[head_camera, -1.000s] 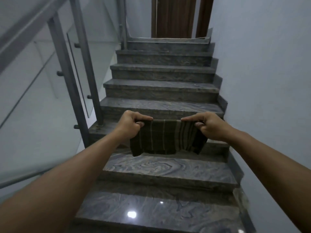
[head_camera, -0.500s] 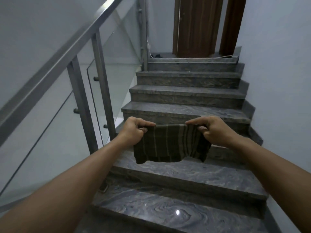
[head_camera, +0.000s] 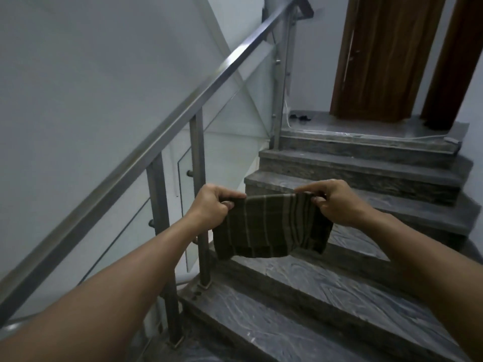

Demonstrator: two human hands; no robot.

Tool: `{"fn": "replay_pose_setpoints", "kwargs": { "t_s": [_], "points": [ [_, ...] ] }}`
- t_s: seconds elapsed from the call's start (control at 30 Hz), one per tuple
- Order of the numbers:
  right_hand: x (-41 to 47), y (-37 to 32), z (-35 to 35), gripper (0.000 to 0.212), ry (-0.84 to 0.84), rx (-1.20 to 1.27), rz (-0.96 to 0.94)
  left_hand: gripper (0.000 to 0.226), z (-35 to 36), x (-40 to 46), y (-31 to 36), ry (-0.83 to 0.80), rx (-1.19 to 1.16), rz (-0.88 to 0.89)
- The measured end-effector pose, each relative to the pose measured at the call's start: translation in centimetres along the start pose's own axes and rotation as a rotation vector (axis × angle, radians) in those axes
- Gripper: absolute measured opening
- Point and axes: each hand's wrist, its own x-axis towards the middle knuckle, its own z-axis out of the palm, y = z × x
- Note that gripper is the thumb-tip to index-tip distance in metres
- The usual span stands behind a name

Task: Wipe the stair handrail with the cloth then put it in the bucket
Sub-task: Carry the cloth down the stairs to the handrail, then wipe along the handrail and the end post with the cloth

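A dark olive cloth (head_camera: 269, 228) with pale stripes hangs stretched between my two hands above the steps. My left hand (head_camera: 213, 206) pinches its upper left corner and my right hand (head_camera: 337, 202) pinches its upper right corner. The steel handrail (head_camera: 167, 129) runs diagonally up the left side, from the lower left to the top of the flight. The cloth hangs to the right of the rail and does not touch it. No bucket is in view.
Grey marble steps (head_camera: 326, 296) climb to a landing with a brown wooden door (head_camera: 384, 56). Steel posts (head_camera: 200, 194) and glass panels (head_camera: 230, 142) stand under the rail. A plain wall closes the right side. A white cable (head_camera: 339, 134) lies along the landing edge.
The view has swung up and to the left, bringing the handrail and the landing door further into sight. Both hands still hold the cloth spread out, now nearer the railing posts.
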Motion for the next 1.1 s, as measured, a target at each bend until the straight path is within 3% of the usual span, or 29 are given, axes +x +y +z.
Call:
{"fn": "replay_pose_setpoints", "kwargs": {
  "t_s": [0.33,0.63,1.1],
  "points": [
    [19.3,-4.2,-2.0,0.027,0.125,-0.022,-0.227,0.026,-9.9,11.4,1.7,0.212,0.084,0.052],
    [36.0,-6.4,-4.3,0.027,0.083,0.033,-0.23,0.027,-17.8,26.2,2.8,0.266,0.042,-0.017],
    [55.6,-0.9,-11.6,0.02,0.203,0.002,-0.204,0.031,-18.7,47.1,7.3,0.259,0.139,0.04]
  ]
}}
